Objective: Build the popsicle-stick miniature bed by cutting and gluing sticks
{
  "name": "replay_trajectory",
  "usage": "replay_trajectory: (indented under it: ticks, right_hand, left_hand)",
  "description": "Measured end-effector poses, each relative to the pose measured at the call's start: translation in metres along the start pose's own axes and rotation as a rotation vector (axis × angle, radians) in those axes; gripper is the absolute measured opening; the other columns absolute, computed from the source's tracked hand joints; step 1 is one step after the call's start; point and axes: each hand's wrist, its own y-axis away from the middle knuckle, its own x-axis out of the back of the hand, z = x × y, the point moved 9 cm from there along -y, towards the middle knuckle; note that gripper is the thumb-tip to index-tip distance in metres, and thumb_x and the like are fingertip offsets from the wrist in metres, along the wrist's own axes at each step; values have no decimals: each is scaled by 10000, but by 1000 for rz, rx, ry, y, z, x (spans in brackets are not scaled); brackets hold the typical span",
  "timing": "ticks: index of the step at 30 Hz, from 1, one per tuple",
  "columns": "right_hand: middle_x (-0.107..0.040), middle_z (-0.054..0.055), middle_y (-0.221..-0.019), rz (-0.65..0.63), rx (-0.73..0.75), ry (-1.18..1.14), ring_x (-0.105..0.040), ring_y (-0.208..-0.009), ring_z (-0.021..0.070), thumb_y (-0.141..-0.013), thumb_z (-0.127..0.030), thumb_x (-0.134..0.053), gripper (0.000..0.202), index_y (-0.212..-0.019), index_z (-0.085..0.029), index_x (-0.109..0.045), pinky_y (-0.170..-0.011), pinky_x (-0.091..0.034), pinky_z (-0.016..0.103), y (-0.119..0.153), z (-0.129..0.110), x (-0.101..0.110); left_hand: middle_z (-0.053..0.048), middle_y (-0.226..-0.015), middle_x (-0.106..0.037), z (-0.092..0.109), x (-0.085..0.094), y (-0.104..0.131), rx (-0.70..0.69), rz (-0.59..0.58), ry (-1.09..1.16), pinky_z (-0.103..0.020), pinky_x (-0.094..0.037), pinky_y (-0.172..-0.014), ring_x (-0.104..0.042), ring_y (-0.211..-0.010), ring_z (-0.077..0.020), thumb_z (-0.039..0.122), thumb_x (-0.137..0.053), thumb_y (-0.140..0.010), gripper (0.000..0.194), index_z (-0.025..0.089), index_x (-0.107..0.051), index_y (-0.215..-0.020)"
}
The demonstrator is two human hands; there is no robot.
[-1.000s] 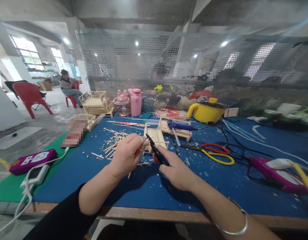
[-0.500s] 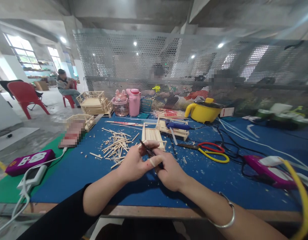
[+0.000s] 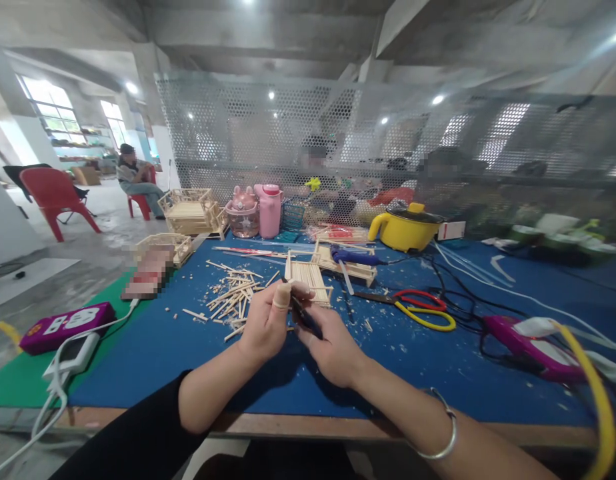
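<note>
A dark hand tool (image 3: 308,318) is held above the desk (image 3: 163,373), near the middle of its front edge. Its handles are enclosed by the curled fingers of the right hand (image 3: 338,347). The fingers of the left hand (image 3: 267,323) are bent close together at the tool's tip, with a pale band worn around the thumb; whether anything is pinched there cannot be told.

Just beyond the hands, a slatted stick frame (image 3: 309,275) is seen, partly covered by them. To its left, cut sticks (image 3: 234,292) are strewn; to its right, open scissors (image 3: 422,308) are laid with red and yellow handles. Behind these, a blue glue gun (image 3: 355,256) is rested on a second stick frame (image 3: 367,272).

Toward the desk's far edge, a pink jug (image 3: 269,212) and a yellow pot (image 3: 409,230) are placed. A purple power strip (image 3: 68,327) is set on a green mat (image 3: 18,383) at the left edge.
</note>
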Motion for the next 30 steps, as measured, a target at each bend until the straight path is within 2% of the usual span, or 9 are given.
replay_trajectory:
  ticks: [5, 7, 10, 14, 19, 24, 30]
  right_hand:
    - [-660, 47, -876, 83, -9, -134, -579, -828, 194, -745, -122, -473, 233, -921, -161, -621, -805, -469, 328, -3, -4, -7]
    - [-675, 50, -900, 121, -3, -173, -587, -842, 202, -761, -129, -468, 260, -958, -165, -634, -816, -476, 331, -3, -6, -10]
    - [-683, 65, -931, 157, 9, -186, -595, -851, 213, -785, -141, -467, 264, -980, -154, -646, -812, -478, 333, -2, -7, -15]
    - [-687, 77, -911, 171, 23, -165, -595, -808, 208, -783, -140, -477, 244, -943, -141, -661, -781, -480, 327, 1, -4, -17]
    - [-691, 71, -866, 152, 52, -162, -589, -787, 208, -767, -154, -479, 225, -867, -149, -680, -804, -477, 338, -1, -4, -17]
    - [-679, 69, -833, 137, 60, -147, -568, -763, 204, -762, -204, -464, 248, -862, -133, -680, -752, -483, 328, -3, -4, -18]
    - [-646, 55, -768, 92, 35, -95, -555, -749, 199, -742, -180, -426, 260, -856, -145, -656, -721, -473, 315, -4, 0, -22]
  left_hand:
    - [-81, -739, -708, -10, -4, 2, 153, 262, 191, -277, -500, -678, -657, -686, -168, 708, -363, -827, 622, 142, -618, -798]
    - [-54, -658, -674, -10, -6, 3, 202, 320, 213, -269, -488, -645, -630, -618, -154, 730, -355, -812, 626, 153, -585, -739]
    - [1, -513, -552, -5, -9, 2, 215, 302, 211, -252, -439, -567, -550, -509, -128, 737, -313, -819, 624, 179, -499, -609]
    - [17, -463, -463, -5, -10, 2, 194, 288, 198, -246, -392, -529, -510, -480, -116, 704, -253, -860, 628, 199, -402, -518]
    - [24, -450, -448, -9, -9, 0, 163, 302, 178, -250, -387, -525, -500, -464, -113, 665, -237, -890, 621, 203, -403, -509]
    - [19, -455, -483, -8, -6, 0, 140, 319, 142, -254, -390, -514, -504, -452, -114, 657, -237, -893, 615, 205, -413, -514]
    - [10, -422, -473, -10, -4, 1, 183, 347, 186, -248, -383, -488, -511, -436, -118, 658, -259, -885, 631, 202, -414, -477]
